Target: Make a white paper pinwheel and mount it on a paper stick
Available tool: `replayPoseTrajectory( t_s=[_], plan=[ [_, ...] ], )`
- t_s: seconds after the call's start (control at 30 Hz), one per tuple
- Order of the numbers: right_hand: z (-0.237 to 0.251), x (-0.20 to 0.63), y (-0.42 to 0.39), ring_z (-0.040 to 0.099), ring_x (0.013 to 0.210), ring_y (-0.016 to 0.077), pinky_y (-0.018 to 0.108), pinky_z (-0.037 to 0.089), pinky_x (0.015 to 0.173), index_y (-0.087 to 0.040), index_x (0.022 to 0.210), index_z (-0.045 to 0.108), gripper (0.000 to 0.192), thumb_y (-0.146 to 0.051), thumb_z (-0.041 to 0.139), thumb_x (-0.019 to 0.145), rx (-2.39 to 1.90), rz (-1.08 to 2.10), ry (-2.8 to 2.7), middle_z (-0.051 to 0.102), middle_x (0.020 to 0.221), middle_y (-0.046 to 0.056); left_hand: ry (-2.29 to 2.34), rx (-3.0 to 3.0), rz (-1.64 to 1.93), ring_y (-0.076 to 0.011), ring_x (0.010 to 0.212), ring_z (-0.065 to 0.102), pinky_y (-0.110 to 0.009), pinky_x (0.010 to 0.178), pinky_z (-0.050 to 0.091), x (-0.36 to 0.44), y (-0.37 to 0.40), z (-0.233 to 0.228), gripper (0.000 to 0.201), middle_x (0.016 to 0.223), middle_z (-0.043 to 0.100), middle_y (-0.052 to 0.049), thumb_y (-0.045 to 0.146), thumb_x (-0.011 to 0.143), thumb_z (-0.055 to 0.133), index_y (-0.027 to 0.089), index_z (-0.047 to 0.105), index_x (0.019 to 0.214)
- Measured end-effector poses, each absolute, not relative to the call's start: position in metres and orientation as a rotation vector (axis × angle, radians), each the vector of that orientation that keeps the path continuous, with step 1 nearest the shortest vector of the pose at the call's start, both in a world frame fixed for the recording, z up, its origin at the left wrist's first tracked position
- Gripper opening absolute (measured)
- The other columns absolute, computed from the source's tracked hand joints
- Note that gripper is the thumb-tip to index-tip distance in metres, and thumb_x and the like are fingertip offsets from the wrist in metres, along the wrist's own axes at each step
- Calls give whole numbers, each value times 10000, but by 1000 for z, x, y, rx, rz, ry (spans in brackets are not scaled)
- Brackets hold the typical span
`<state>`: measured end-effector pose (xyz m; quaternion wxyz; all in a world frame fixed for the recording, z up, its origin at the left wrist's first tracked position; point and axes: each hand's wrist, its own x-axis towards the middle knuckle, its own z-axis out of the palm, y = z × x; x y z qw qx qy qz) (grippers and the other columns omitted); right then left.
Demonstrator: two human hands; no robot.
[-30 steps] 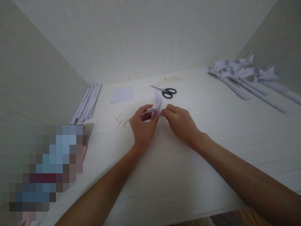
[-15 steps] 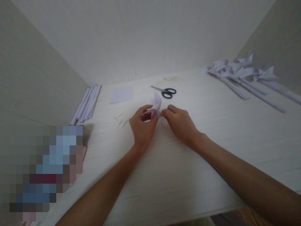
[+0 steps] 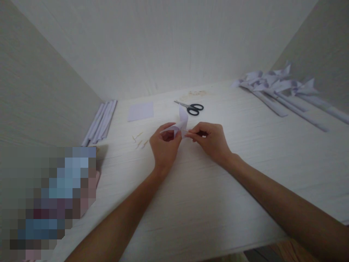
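My left hand (image 3: 165, 145) pinches a small folded piece of pale lilac paper (image 3: 182, 122) just above the white table (image 3: 207, 189), its curled flaps standing up. My right hand (image 3: 211, 140) is right beside it, fingertips pinched on a thin toothpick-like stick (image 3: 190, 131) that points into the paper's centre. Both hands meet at the middle of the table.
Black-handled scissors (image 3: 191, 107) lie behind the hands. A lilac paper square (image 3: 140, 111) and a bundle of rolled paper sticks (image 3: 100, 122) lie at the back left, loose toothpicks (image 3: 139, 139) left of my hands. Several finished paper pinwheels (image 3: 275, 87) lie at the back right. Walls enclose three sides.
My right hand has drawn slightly to the right, so the thin stick between its fingertips and the paper shows. The left hand holds the paper nearly still.
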<state>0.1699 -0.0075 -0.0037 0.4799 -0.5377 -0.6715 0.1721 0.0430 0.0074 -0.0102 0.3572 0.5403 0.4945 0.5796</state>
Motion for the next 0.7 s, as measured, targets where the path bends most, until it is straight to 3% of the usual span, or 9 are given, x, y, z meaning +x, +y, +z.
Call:
replayPoseTrajectory(
  t_s=[0.17, 0.3, 0.43, 0.7],
  plan=[
    [0, 170, -10, 555, 560, 111, 224, 424, 525, -138, 628, 610, 86, -192, 583, 690, -1226, 405, -1708, 632, 633, 36, 1302, 1335, 1512, -128, 537, 606, -219, 513, 494, 43, 9, -9, 263, 619, 638, -15, 158, 549, 611, 130, 600, 810],
    [3, 172, -12, 576, 615, 107, 214, 430, 570, -143, 717, 631, 120, -97, 522, 702, -1187, 310, -1831, 652, 691, 29, 1307, 1307, 1509, -133, 542, 608, -230, 523, 498, 43, 10, -8, 261, 624, 643, -20, 156, 544, 610, 120, 598, 803],
    [1, 174, -12, 577, 604, 106, 219, 427, 589, -155, 763, 626, 138, -124, 492, 748, -1254, 236, -1850, 647, 662, 11, 1328, 1302, 1480, -139, 552, 611, -230, 523, 496, 43, 11, -9, 272, 639, 650, -36, 164, 547, 612, 104, 602, 812],
    [1, 171, -12, 498, 540, 107, 226, 339, 533, -133, 643, 566, 253, -287, 454, 810, -1424, -26, -1891, 576, 593, 27, 1303, 1311, 1441, -129, 547, 607, -217, 513, 496, 43, 7, -8, 268, 634, 642, -27, 171, 552, 614, 114, 603, 814]
  ],
)
